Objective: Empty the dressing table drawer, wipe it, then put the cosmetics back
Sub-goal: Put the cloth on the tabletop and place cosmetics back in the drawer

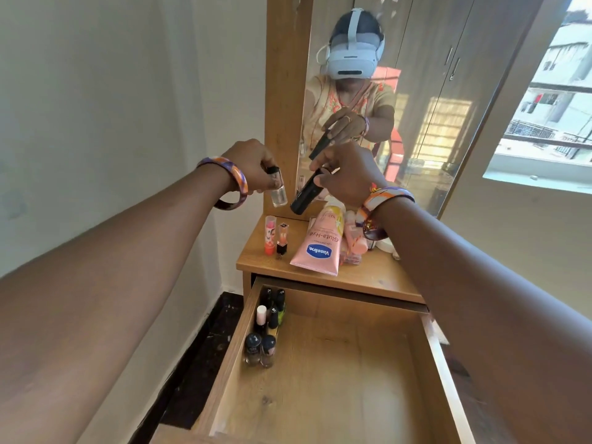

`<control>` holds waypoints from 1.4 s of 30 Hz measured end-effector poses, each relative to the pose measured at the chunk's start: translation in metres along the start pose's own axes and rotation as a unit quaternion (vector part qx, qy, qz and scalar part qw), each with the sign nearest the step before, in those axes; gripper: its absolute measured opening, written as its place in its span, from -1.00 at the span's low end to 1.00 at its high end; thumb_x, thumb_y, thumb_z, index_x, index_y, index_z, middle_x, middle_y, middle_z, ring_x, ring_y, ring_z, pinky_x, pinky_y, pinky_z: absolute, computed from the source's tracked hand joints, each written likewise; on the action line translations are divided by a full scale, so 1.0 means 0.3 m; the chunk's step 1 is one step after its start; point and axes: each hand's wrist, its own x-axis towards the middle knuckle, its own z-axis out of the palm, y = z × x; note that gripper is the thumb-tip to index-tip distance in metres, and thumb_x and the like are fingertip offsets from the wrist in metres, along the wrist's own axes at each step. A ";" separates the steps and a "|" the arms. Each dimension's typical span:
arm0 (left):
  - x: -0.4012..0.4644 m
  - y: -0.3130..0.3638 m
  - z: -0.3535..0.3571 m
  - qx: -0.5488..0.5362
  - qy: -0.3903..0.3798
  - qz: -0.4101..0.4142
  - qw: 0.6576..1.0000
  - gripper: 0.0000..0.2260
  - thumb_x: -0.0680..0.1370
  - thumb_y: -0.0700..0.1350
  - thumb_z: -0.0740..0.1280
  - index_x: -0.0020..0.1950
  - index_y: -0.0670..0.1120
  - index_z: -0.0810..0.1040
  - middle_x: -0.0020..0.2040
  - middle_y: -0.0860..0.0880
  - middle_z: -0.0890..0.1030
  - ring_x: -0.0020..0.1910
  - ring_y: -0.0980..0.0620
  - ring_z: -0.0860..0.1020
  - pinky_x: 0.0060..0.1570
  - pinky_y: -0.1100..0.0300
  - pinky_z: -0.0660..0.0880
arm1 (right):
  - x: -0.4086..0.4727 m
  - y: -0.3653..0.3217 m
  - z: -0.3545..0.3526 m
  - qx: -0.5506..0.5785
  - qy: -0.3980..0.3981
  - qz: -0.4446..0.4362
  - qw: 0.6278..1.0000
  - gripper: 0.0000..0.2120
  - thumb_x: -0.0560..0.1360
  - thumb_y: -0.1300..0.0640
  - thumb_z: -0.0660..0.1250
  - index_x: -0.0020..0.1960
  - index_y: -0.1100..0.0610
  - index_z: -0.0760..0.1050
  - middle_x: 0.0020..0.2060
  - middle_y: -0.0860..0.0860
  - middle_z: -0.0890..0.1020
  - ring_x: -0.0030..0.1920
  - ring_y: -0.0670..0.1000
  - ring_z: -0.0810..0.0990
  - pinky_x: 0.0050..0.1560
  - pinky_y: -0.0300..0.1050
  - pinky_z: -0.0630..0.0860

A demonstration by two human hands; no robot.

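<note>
The person is holding two cosmetics above the back of the tabletop (pixel 378 277), in front of the mirror (pixel 416 100). The left hand (pixel 253 165) is pinching a small clear glass bottle (pixel 278 190) by its black cap, the bottle hanging nearly upright. The right hand (pixel 347 173) is gripping a slim black tube (pixel 306 194) near its upper end, its long axis slanting down and to the left toward the bottle, close beside it. The open drawer (pixel 224 357) is lying below and nearer the person, with nail polish bottles (pixel 266 328) clustered along its left wall and the rest of its wooden floor bare. A pink Vaseline tube (pixel 320 248) and lip products (pixel 275 235) are waiting on the tabletop.
</note>
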 end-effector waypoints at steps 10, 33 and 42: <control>-0.234 0.027 0.131 0.052 -0.291 -0.062 0.953 -0.87 0.34 -0.10 0.48 -0.20 -0.14 0.63 -0.54 0.07 0.59 -0.56 0.18 0.51 -0.51 0.34 0.44 | -0.182 0.004 0.078 0.016 -0.240 0.091 0.966 -0.79 0.37 0.28 0.44 -0.01 0.31 0.56 -0.26 0.15 0.63 -0.26 0.07 0.62 -0.06 0.00 0.64; -0.547 -0.093 0.480 0.243 -0.197 0.012 0.950 -0.86 0.39 -0.15 0.41 -0.13 -0.03 0.48 -0.16 -0.06 0.57 -0.16 -0.12 0.58 -0.14 0.13 0.53 | -0.552 0.057 0.434 0.037 -0.238 0.107 0.965 -0.73 0.30 0.33 0.49 -0.02 0.15 0.62 -0.03 0.07 0.63 -0.14 0.00 0.56 -0.31 -0.39 0.41; -0.552 -0.094 0.467 0.287 -0.201 0.013 0.937 -0.84 0.42 -0.14 0.40 -0.03 -0.09 0.52 -0.20 -0.06 0.52 -0.21 -0.08 0.54 -0.22 0.18 0.48 | -0.546 0.056 0.450 0.060 -0.251 0.104 0.960 -0.71 0.29 0.33 0.49 -0.01 0.17 0.60 0.02 0.11 0.62 -0.05 0.05 0.58 -0.14 -0.24 0.48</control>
